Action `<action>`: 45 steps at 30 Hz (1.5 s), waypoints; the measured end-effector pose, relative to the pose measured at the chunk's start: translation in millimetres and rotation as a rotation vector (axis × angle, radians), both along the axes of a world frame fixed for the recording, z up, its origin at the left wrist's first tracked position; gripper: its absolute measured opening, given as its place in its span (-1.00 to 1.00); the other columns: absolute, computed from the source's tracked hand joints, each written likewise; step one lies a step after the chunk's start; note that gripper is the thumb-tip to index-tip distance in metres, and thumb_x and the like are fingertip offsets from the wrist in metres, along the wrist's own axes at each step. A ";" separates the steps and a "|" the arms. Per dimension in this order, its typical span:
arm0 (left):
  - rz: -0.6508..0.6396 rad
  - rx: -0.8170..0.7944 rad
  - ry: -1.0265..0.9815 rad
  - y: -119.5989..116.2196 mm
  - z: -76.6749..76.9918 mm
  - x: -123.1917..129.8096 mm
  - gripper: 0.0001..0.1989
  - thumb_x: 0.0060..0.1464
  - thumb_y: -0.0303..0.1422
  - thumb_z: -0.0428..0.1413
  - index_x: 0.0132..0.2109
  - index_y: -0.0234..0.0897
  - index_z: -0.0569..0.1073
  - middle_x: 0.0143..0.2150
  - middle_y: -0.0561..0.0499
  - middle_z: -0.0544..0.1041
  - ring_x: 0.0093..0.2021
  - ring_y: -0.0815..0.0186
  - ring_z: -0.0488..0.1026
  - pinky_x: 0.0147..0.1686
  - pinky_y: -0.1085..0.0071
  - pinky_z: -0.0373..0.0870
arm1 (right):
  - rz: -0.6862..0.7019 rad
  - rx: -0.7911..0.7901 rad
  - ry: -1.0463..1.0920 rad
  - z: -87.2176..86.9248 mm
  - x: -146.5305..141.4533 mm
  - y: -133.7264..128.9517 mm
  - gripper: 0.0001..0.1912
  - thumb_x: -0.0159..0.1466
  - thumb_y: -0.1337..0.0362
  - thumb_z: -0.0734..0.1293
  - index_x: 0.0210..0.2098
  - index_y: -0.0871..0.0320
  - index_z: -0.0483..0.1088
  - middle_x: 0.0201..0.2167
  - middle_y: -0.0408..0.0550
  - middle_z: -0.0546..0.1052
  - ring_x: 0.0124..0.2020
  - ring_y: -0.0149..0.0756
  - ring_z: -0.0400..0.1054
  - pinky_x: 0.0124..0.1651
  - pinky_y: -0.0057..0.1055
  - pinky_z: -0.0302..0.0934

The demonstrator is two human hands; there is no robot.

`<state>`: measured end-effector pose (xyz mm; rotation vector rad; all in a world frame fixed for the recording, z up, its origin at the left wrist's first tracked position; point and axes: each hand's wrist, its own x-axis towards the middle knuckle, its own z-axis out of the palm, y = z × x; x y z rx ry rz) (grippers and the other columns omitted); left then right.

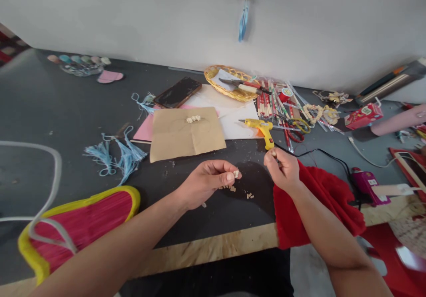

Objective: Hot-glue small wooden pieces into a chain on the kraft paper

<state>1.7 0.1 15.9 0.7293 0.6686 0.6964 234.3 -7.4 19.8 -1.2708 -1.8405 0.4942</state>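
My left hand [209, 179] pinches a small cream-coloured cluster of pieces [236, 173] between thumb and forefinger, above the dark table. To its right, my right hand [282, 168] is closed, thumb against curled fingers; a tiny pale spot shows at its fingertips, too small to name. Beneath and between the hands lie several small cream bits [250, 196]. Just beyond the right hand a yellow glue gun [264, 132] rests on its side. On a folded brown paper sheet [173, 137], past the left hand, sits a short row of similar cream clusters [193, 119].
Light-blue tassels [128, 157] and a pink-and-yellow padded piece [89, 212] are on the left. At the back are a phone [179, 92], a wicker basket [213, 76] with pliers [241, 84], and wrapped chopsticks [271, 101]. A red cloth [319, 199] hangs over the front edge.
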 end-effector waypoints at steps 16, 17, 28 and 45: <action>-0.037 -0.044 -0.024 -4.4 -1.9 4.2 -0.75 -0.20 -0.34 0.39 -0.34 -0.36 0.59 -0.46 0.03 0.54 -0.44 0.44 0.41 -0.35 0.50 0.31 | 0.240 0.291 0.076 5.1 -40.3 -19.0 -0.87 0.21 0.35 0.40 -0.22 0.13 0.46 -0.39 -0.05 0.55 -0.44 -0.38 0.45 -0.40 -0.48 0.40; -0.041 -0.038 -0.007 -4.2 -2.0 4.1 -0.76 -0.20 -0.35 0.39 -0.34 -0.36 0.59 -0.47 0.04 0.54 -0.44 0.44 0.40 -0.36 0.50 0.30 | 0.236 0.291 0.070 5.1 -40.4 -18.4 -0.90 0.22 0.36 0.39 -0.24 0.13 0.46 -0.40 -0.05 0.55 -0.43 -0.38 0.46 -0.38 -0.47 0.41; -0.054 0.081 0.079 -3.5 -0.2 2.5 -0.83 -0.13 -0.37 0.35 -0.35 -0.34 0.59 -0.44 0.06 0.51 -0.42 0.46 0.37 -0.38 0.53 0.28 | 0.264 0.307 -0.021 0.3 -35.6 -17.1 -0.92 0.22 0.43 0.36 -0.28 0.16 0.44 -0.41 -0.05 0.56 -0.42 -0.39 0.46 -0.35 -0.47 0.42; -0.028 0.732 0.441 -6.5 4.6 1.1 -0.89 0.13 -0.37 0.15 -0.30 -0.30 0.55 -0.36 0.01 0.51 -0.34 0.37 0.44 -0.33 0.47 0.35 | 0.267 0.225 -0.004 -5.6 -33.0 -17.5 -0.89 0.20 0.44 0.34 -0.28 0.15 0.41 -0.38 -0.05 0.53 -0.44 -0.42 0.43 -0.36 -0.48 0.39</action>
